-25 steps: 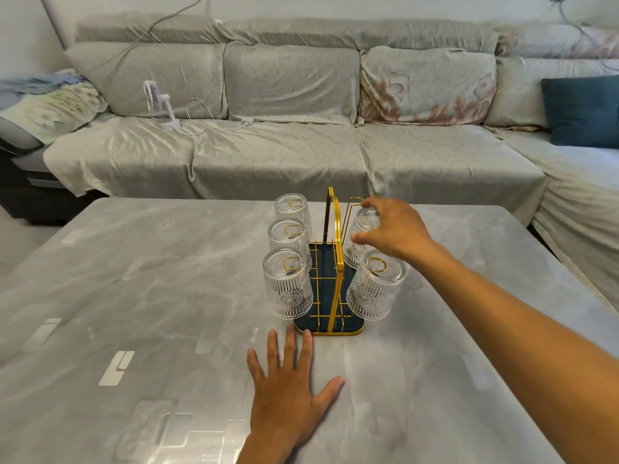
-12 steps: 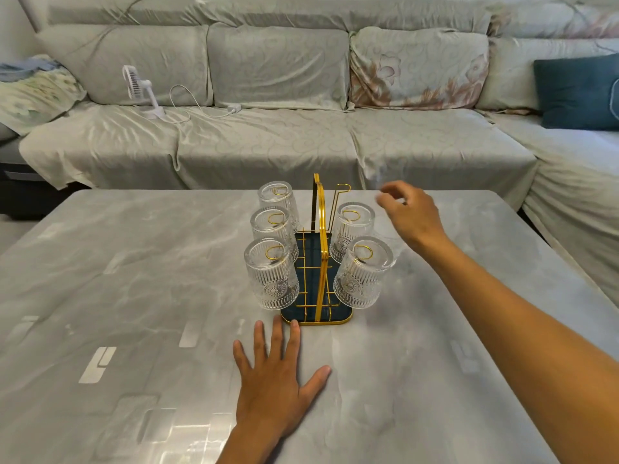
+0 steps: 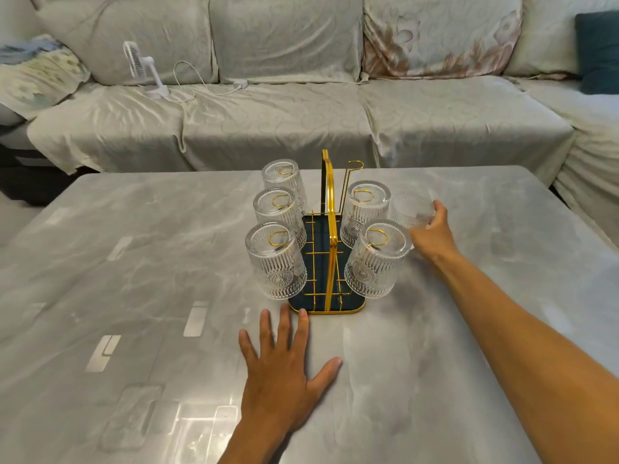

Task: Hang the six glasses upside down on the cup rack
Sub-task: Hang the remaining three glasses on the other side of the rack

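Observation:
A gold wire cup rack (image 3: 330, 249) with a dark blue base stands mid-table. Three ribbed glasses hang upside down on its left side, the nearest one (image 3: 275, 261) in front. Two more hang on the right, near (image 3: 376, 259) and middle (image 3: 365, 209). The far right hook (image 3: 353, 165) is bare. My right hand (image 3: 432, 234) grips a loose glass (image 3: 409, 209) standing on the table just right of the rack. My left hand (image 3: 284, 366) lies flat, fingers spread, on the table in front of the rack base.
The grey marble table (image 3: 134, 296) reaches to a covered sofa (image 3: 301, 105) behind. A small white fan (image 3: 144, 68) with its cord lies on the sofa seat. A dark teal cushion (image 3: 599, 51) sits at the far right.
My right hand left the middle right glass hanging on the rack, swung right and came down onto the loose glass, closing around it. My left hand stayed flat.

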Demonstrator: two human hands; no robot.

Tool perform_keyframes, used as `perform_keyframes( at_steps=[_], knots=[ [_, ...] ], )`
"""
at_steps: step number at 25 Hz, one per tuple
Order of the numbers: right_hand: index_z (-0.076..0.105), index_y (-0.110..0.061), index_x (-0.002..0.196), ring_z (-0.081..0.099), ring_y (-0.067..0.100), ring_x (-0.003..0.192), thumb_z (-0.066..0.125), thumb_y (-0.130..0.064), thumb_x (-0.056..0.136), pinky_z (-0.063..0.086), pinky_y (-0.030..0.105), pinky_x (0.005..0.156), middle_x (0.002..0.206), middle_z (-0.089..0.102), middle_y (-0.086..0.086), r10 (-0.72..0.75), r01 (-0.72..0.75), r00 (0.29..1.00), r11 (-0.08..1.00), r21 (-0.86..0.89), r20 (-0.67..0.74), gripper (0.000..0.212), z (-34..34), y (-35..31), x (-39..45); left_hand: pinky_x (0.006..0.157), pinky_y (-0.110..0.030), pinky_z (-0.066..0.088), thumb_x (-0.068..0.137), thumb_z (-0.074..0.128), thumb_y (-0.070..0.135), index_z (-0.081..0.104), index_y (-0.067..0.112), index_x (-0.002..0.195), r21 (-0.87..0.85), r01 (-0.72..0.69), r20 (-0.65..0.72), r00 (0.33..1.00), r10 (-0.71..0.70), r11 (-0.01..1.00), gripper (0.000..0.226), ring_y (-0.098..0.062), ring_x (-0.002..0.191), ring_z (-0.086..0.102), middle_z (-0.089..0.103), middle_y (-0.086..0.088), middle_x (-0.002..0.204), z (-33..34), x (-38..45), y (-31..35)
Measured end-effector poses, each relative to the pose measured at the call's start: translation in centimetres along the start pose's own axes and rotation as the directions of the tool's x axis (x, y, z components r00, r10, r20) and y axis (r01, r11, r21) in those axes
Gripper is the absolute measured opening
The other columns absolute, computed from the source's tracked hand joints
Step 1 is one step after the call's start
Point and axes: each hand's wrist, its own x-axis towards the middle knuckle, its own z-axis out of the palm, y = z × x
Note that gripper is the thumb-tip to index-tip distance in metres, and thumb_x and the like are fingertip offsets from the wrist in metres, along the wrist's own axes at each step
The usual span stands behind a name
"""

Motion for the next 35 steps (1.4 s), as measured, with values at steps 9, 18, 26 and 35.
perform_keyframes(
  at_steps=[9, 18, 26, 35],
  knots=[
    [0.055, -0.025, 0.122, 0.059, 0.02, 0.101, 0.084, -0.038, 0.043, 0.052, 0.039, 0.084, 0.118, 0.06, 0.001, -0.065, 0.064, 0.998, 0.995, -0.071, -0.02, 0.085, -3.0, -2.4, -0.9, 0.11, -0.06, -0.018, 0.078, 0.012, 0.087, 0.008, 0.033, 0.152, -0.033, 0.002, -0.06, 0.998, -0.003, 0.999, 0.092, -0.033, 0.148, -0.007, 0.0, -0.001, 0.163, 0.2, 0.1, 0.1],
    [0.048, -0.025, 0.108, 0.056, 0.011, 0.084, 0.085, -0.049, 0.044, 0.046, 0.027, 0.066, 0.103, 0.057, -0.002, -0.382, 0.358, 0.919, 0.913, -0.194, -0.099, 0.077, -4.4, -17.1, -0.8, 0.111, -0.068, 0.007, 0.08, 0.03, 0.083, 0.043, 0.026, 0.143, 0.021, 0.01, 0.015, 1.0, -0.011, 1.0, 0.086, -0.04, 0.139, 0.032, 0.039, -0.009, 0.152, -1.3, -0.1, 0.7],
    [0.054, -0.017, 0.106, 0.057, 0.021, 0.086, 0.085, -0.041, 0.058, 0.045, 0.032, 0.068, 0.1, 0.061, 0.002, -0.474, 0.46, 0.875, 0.754, -0.469, 0.096, 0.061, 1.7, -19.0, 0.2, 0.106, -0.059, 0.002, 0.077, 0.033, 0.083, 0.057, 0.021, 0.133, -0.014, 0.016, 0.01, 1.0, -0.016, 1.0, 0.087, -0.045, 0.128, 0.047, 0.053, -0.013, 0.142, -1.4, 0.1, 0.8],
    [0.055, -0.021, 0.102, 0.053, 0.021, 0.089, 0.087, -0.034, 0.055, 0.044, 0.033, 0.07, 0.11, 0.061, 0.006, -0.335, 0.379, 0.924, 0.742, -0.553, 0.184, 0.059, 4.5, -15.8, 1.7, 0.105, -0.056, 0.0, 0.076, 0.027, 0.082, 0.063, 0.019, 0.127, -0.016, -0.002, 0.03, 1.0, 0.003, 1.0, 0.089, -0.044, 0.122, 0.053, 0.056, -0.013, 0.138, -1.5, 0.5, 0.8]
  ],
)
